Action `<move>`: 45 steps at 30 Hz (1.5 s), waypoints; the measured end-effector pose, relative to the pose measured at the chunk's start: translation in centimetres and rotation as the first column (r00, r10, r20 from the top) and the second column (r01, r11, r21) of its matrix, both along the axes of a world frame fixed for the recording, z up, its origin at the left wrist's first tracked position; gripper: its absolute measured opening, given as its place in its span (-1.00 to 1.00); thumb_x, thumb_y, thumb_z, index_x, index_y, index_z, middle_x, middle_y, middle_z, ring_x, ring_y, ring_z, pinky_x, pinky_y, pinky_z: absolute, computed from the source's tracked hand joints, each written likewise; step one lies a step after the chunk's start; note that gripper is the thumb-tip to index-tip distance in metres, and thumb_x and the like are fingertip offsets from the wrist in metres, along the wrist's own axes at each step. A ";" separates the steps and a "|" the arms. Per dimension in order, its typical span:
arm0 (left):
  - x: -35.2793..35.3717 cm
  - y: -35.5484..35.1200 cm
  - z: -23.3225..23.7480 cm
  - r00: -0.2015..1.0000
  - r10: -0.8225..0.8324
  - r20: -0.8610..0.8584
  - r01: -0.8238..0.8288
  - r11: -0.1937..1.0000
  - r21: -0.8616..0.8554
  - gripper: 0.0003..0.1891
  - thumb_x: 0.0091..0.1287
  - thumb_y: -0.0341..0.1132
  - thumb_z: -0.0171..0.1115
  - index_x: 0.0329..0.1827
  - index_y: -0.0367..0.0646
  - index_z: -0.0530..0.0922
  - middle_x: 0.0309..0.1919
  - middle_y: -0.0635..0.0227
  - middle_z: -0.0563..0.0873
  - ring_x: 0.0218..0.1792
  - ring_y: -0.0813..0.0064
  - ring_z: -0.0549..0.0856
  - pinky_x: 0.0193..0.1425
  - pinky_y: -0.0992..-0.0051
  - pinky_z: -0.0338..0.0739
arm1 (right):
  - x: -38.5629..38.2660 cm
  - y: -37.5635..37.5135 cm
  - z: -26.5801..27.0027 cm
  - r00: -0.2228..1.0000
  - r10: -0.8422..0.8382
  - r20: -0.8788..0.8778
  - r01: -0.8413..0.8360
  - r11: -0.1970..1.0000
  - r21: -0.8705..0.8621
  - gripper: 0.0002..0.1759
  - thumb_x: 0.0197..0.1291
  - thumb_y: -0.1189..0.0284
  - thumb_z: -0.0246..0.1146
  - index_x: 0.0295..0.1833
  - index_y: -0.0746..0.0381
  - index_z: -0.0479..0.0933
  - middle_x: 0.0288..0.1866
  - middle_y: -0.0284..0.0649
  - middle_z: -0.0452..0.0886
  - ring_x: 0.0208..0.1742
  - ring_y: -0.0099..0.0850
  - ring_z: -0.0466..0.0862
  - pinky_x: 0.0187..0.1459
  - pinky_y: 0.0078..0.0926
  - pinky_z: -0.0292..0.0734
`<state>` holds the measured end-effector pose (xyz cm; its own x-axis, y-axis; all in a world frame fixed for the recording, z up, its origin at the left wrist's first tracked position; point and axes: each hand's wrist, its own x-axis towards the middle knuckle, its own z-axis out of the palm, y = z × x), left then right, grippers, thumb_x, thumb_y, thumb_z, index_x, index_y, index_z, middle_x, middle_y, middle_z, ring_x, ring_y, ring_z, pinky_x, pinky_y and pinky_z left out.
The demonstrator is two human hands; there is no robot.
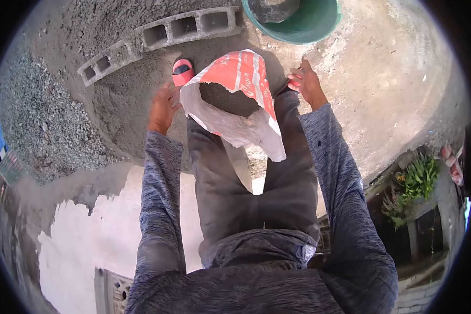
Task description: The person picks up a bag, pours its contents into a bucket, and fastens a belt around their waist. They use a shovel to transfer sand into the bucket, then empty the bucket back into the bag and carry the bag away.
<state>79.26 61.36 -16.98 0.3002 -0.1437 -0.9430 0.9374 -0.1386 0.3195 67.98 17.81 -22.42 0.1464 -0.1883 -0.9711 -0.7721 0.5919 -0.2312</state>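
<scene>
A torn-open paper sack (pixel 254 78), red and white with printed lettering, stands between my legs with its mouth facing up. Grey powder (pixel 227 98) shows inside it. My left hand (pixel 164 109) is at the sack's left side, fingers spread and slightly blurred, close to the pale torn edge. On the other side, my right hand (pixel 310 86) hovers apart from the sack with its fingers loosely apart and nothing in them. It overlaps the red slipper on my right foot in this view. The other red slipper (pixel 183 74) shows just left of the sack.
Hollow concrete blocks (pixel 168 32) form a row ahead, with grey sand (pixel 107 26) behind them. A green tub (pixel 319 25) holding a dark rounded object (pixel 277 10) sits at the top. Gravel (pixel 47 123) is heaped at left; plants (pixel 418 178) grow at right.
</scene>
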 end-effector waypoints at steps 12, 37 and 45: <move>1.2 -7.0 -10.2 0.697 -0.682 0.221 0.644 0.732 0.223 -0.58 0.36 -0.11 0.23 0.12 -0.24 0.58 0.07 0.17 0.67 0.10 0.38 0.63 0.18 0.43 0.44 | -15.5 13.0 -4.5 0.975 0.046 -0.219 0.061 0.888 0.456 -0.21 0.22 -0.33 0.02 0.33 0.03 0.33 0.01 -0.23 0.60 -0.09 -0.27 0.60 -0.15 -0.22 0.58; -11.4 0.9 -4.4 0.975 -0.200 0.096 0.203 0.979 -0.026 -0.68 0.37 -0.07 0.08 0.01 -0.09 0.51 -0.10 0.26 0.63 -0.08 0.27 0.63 -0.01 0.25 0.50 | -23.7 15.9 -6.5 0.974 0.035 0.225 -0.100 0.953 0.285 -0.61 0.28 0.60 0.01 0.23 0.41 0.37 0.03 0.04 0.60 0.01 -0.12 0.65 0.16 -0.14 0.55; -10.4 1.1 -10.5 0.657 -0.748 0.095 0.722 0.660 0.208 -0.70 0.30 -0.02 0.13 -0.14 -0.04 0.57 -0.25 0.29 0.64 -0.21 0.25 0.64 -0.15 0.22 0.47 | -21.0 22.5 -8.8 0.891 -0.351 -0.288 0.406 0.899 0.162 -0.27 0.34 -0.14 0.00 0.03 0.40 0.55 -0.09 -0.02 0.65 -0.16 -0.27 0.65 -0.07 -0.32 0.52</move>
<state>68.85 62.41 -27.45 0.2997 -0.2554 -0.9192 0.4457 -0.8144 0.3716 46.96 40.26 -31.26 -0.1425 0.0330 -0.9893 -0.4942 0.8635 0.1000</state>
